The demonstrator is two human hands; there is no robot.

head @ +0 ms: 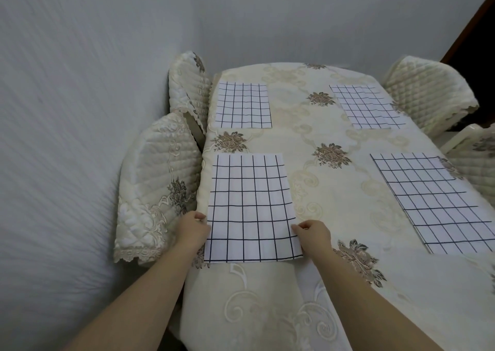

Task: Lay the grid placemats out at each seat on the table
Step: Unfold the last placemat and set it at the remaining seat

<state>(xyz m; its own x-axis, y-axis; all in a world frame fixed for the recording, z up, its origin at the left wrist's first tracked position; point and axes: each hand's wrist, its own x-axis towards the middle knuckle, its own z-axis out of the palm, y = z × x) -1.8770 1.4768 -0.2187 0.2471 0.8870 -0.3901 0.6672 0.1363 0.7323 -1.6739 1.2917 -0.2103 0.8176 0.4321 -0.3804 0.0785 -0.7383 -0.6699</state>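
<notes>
The left hand (191, 229) pinches the left edge of the near-left grid placemat (250, 206), a white cloth rectangle crossed by dark lines. The right hand (314, 234) pinches its right edge, thumb on top. Both grips sit near the mat's closest corners. The mat lies flat on the tabletop (321, 203), which is covered by a cream embroidered cloth with brown flowers, just beside the near-left cream quilted chair (158, 190).

This looks like the final squaring of the 4th mat. To do it well, draw both hands gently apart to take out slack. Raise the near edge a little rather than drag it, so the tablecloth beneath does not ruck. Bring the left edge parallel to the table's side, set in as far as the far-left grid placemat (243, 105) is. Letting go with both hands together should avoid twisting it.

The near-right grid placemat (434, 200) and far-right grid placemat (367, 107) lie well apart across the table. The far-right mat seems to show a wrinkle and may want smoothing afterwards.
</notes>
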